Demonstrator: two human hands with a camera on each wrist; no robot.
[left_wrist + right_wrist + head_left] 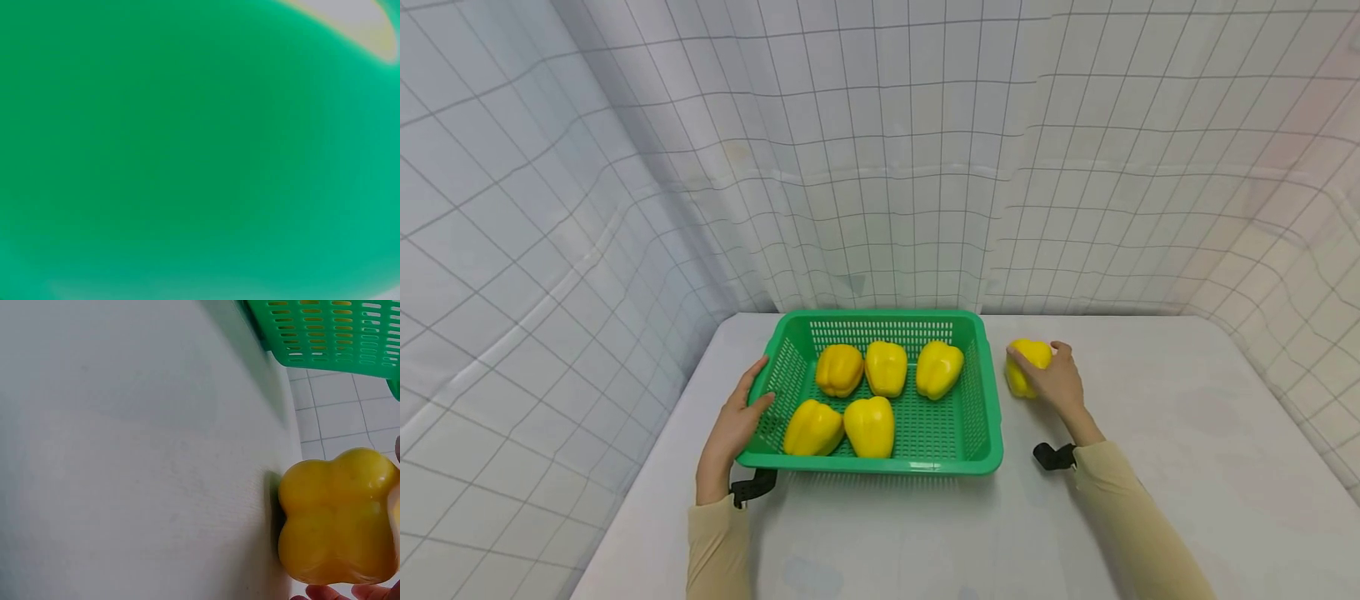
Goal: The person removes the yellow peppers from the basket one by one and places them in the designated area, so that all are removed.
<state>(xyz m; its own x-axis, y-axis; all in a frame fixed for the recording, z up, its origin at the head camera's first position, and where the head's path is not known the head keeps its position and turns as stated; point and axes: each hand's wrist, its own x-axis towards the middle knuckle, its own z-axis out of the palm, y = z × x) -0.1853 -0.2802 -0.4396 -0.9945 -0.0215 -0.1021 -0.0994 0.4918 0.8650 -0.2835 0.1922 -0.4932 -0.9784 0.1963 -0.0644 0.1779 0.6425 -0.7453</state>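
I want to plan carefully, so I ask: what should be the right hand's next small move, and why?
Probably the right hand should lift its pepper toward the basket: five peppers lie inside, its near right corner is bare, and the left hand grips the left rim.

Smooth, glossy peppers (870, 427) and a shiny plastic basket (868, 466)

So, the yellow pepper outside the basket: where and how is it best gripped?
Around its rounded body, I'd say, with the right hand coming from above and the right: the pepper's bulging lobes give the fingers broad flanks to wrap, while the green basket stands close on its left.
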